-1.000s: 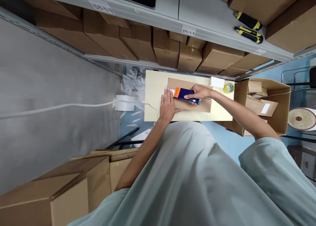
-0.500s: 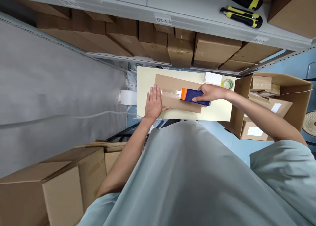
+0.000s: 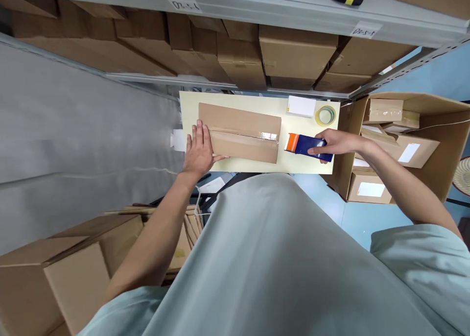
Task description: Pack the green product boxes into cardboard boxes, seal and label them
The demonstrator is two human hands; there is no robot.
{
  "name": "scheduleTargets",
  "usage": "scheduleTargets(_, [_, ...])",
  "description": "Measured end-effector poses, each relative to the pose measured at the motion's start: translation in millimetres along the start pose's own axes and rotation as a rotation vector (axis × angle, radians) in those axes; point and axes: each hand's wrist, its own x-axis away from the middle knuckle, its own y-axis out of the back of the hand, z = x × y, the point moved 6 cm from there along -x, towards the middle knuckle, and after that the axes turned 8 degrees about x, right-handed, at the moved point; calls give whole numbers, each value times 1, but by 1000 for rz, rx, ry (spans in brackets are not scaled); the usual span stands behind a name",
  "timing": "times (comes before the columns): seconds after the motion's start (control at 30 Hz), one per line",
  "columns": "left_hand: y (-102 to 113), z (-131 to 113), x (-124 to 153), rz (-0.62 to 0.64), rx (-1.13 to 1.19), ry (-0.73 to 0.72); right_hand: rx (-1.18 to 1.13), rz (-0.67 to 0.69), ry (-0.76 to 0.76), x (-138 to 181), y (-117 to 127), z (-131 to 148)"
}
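A long flat cardboard box point(image 3: 240, 132) lies on a small pale yellow table point(image 3: 257, 165), with a strip of clear tape along its middle seam. My left hand point(image 3: 199, 150) rests flat on the box's left end, fingers stretched out. My right hand point(image 3: 336, 145) grips a blue and orange tape dispenser point(image 3: 304, 145) just past the box's right end, over the table.
A roll of tape point(image 3: 326, 114) and a white card point(image 3: 301, 106) sit at the table's far right corner. An open carton point(image 3: 433, 130) with small parcels stands to the right. Shelves of cardboard boxes point(image 3: 293, 57) rise behind the table; more cartons point(image 3: 73, 267) stand at lower left.
My right hand has drawn the tape dispenser rightward along the box's seam and off its right end, leaving tape behind. My left hand stayed at the box's left end.
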Motion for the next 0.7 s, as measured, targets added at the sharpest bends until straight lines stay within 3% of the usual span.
scheduleTargets(0.13, [2,-5,0,-3,-19,26,65,-40,-40,-10,7,-16])
scheduleTargets(0.33, [4,-11,1,7,-66,52,-56,92,41,-32,-1,-35])
scheduleTargets(0.43, [5,-15,1,6,-93,45,-95,83,52,-41,-4,-45])
scheduleTargets(0.7, [9,-23,-3,4,-121,48,150,-21,-9,-57,-7,-30])
